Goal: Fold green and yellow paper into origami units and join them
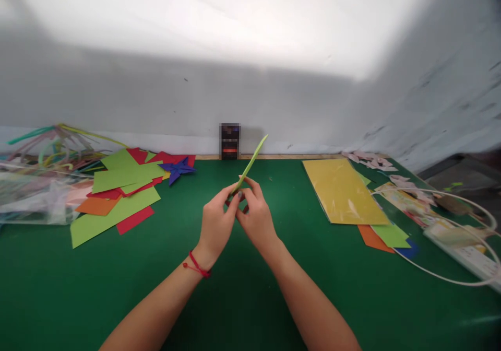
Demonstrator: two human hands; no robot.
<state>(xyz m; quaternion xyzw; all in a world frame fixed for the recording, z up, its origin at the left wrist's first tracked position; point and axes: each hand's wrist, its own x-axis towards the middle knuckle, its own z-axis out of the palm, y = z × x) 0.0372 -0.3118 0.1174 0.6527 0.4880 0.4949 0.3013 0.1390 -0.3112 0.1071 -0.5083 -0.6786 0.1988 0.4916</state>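
At the frame's centre, the left hand (218, 219) and right hand (256, 216) meet, both pinching the low end of the strip (254, 156), apparently paper, likely light, flexible and easily creased, best held gently by its edges

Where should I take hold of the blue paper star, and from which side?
Probably pinch the blue paper star by its near point, coming from your side: that point juts toward you over the green tabletop, while its left and far points seem to overlap the green paper and red paper.
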